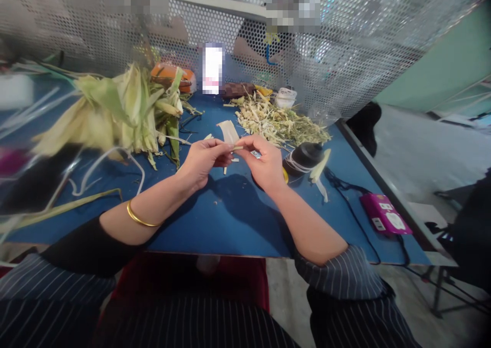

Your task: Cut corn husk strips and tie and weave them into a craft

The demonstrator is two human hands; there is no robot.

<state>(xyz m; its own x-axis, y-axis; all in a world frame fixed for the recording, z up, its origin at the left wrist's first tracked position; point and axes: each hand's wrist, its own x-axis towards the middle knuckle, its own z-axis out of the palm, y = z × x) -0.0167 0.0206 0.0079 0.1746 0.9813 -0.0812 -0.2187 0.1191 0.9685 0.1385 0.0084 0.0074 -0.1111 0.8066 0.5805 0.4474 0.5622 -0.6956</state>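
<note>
Both hands pinch a pale husk strip left of the black cone

The black cone [303,159], wound with pale cord, rests on a blue table [245,225]. To the left of the cone, the left hand [207,159] presses thumb and fingers together on the lower edge of a pale husk strip [229,131]. The right hand [266,159], between the left hand and the cone, pinches the same edge with thumb and forefinger. The two sets of fingertips nearly meet, and the strip's broad flap rises behind them. How the other fingers bear on it cannot be told.

A yellow rim [285,175] shows just beside the cone on its left, partly hidden by the right hand. Just right of the cone lies a pale green husk piece [320,166]. Behind the cone spreads a heap of dry plant scraps [276,120], with a white tub [286,97] farther back. A large sheaf of husks [126,102] lies well to the cone's left; a purple box [385,214] is to its right and nearer the wearer.
</note>
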